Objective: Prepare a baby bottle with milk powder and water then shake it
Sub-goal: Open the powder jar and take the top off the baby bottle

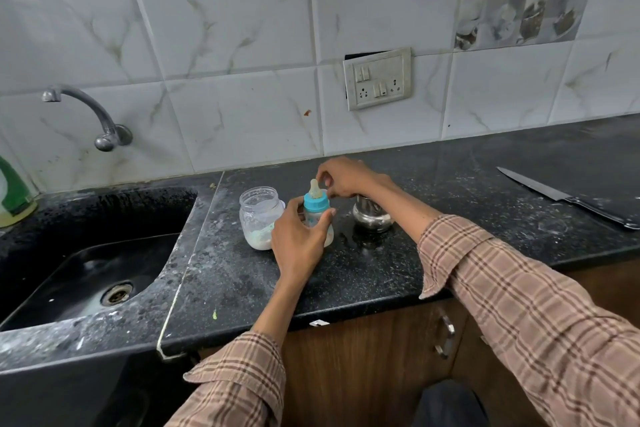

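Black tabletop [381, 274] by sink [104, 253]. Left hand [298, 239] gripped bottle [317, 215] upright beside jar [259, 217]; right hand [343, 177], fingers curled, hovered at teat [314, 188], contact unclear. Cap looked on. Next: confirm tight, lift, shake.

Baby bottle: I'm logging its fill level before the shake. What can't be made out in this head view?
- Baby bottle: the left hand wraps its body, hiding the level.
- Right hand: whether its curled fingers touch the teat is unclear.
- Steel pot: the right wrist covers its top, hiding the contents.
- Knife: handle cut off by the right edge.
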